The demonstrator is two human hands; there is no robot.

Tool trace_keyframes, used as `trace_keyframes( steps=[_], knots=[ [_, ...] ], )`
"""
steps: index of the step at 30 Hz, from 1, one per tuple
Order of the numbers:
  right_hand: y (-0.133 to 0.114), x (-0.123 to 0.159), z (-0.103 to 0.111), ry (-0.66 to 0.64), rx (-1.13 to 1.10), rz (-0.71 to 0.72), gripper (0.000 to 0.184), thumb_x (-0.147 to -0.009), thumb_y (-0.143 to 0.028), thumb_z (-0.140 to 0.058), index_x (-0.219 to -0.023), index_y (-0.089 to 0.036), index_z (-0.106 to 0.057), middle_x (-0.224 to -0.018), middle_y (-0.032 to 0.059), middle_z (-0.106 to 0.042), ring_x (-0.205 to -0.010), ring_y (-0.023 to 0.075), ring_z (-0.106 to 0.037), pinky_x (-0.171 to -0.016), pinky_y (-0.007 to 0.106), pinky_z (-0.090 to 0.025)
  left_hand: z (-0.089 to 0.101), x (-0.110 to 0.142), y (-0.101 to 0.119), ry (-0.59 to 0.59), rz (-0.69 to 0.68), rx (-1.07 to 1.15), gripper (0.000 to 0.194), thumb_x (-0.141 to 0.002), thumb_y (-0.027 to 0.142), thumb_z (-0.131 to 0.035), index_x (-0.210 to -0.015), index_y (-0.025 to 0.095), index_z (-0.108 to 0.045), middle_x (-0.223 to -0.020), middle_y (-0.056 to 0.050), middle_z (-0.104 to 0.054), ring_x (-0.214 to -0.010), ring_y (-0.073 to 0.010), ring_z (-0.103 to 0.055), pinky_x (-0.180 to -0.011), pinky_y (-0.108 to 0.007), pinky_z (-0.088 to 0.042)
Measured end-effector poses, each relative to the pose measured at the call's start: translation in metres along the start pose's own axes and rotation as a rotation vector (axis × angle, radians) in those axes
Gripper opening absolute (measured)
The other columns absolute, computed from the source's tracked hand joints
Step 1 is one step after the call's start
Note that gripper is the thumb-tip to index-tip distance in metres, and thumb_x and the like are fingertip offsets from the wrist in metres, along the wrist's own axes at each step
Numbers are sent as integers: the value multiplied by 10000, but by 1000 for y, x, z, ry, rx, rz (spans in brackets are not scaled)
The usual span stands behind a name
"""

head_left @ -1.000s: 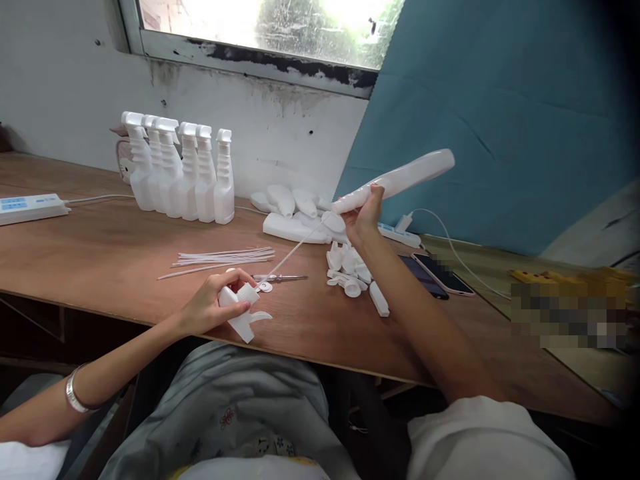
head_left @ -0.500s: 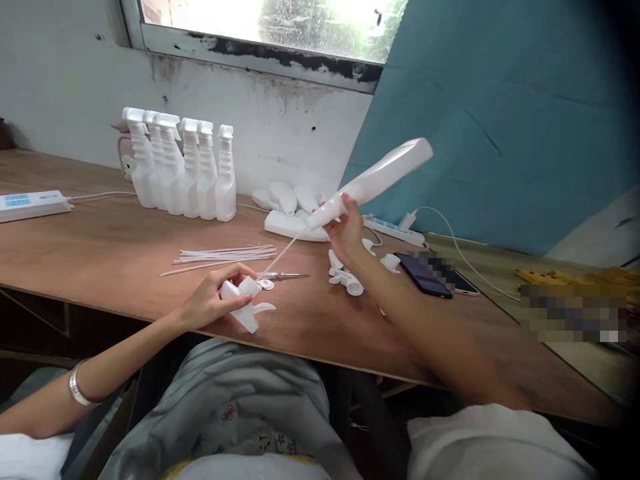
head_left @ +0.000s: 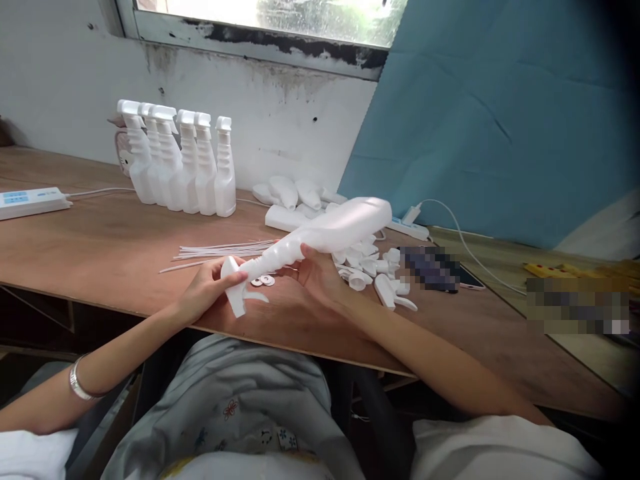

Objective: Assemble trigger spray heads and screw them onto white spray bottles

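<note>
Over the front of the table, my left hand [head_left: 207,287] is closed around a white trigger spray head [head_left: 234,288], its trigger lever sticking out to the right. My right hand [head_left: 320,272] grips the ribbed neck part of a white spray bottle [head_left: 345,225], which is tilted with its base up to the right. The bottle's mouth meets the spray head, and the dip tube is hidden inside. Just behind the hands lie thin white tubes [head_left: 220,252] in a bundle. Small white washers [head_left: 263,281] rest on the table below the bottle neck.
Several assembled spray bottles [head_left: 181,167] stand in a row at the back left. Loose bottles [head_left: 290,193] lie by the wall, with spray heads [head_left: 367,263] right of my hands. Phones [head_left: 430,269] and power strips [head_left: 35,204] with cables also sit on the tabletop.
My right hand has brought the bottle down and left, so the tube that showed between bottle and spray head is now inside and the mouth meets the head. My left hand stays nearly in place.
</note>
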State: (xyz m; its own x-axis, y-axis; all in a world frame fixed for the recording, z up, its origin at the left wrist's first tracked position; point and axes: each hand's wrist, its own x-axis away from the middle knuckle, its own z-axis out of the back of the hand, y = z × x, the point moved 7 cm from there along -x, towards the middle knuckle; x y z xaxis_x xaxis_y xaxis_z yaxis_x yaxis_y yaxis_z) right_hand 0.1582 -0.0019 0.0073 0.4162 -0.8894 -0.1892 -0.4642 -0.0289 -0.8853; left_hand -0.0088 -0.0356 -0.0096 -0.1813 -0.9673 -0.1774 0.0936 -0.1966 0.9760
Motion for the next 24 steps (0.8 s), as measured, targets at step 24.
trace_keyframes(
  steps=[24],
  knots=[
    [24, 8, -1, -92, 5, -113, 213, -670, -328, -662, -847, -214, -630, -893, 10, -665, -859, 180, -604, -722, 319, -513, -9, 2, -9, 46, 100, 241, 405, -570, 249, -775, -829, 152, -479, -770, -6, -590, -714, -154, -595, -564, -239, -507]
  ],
)
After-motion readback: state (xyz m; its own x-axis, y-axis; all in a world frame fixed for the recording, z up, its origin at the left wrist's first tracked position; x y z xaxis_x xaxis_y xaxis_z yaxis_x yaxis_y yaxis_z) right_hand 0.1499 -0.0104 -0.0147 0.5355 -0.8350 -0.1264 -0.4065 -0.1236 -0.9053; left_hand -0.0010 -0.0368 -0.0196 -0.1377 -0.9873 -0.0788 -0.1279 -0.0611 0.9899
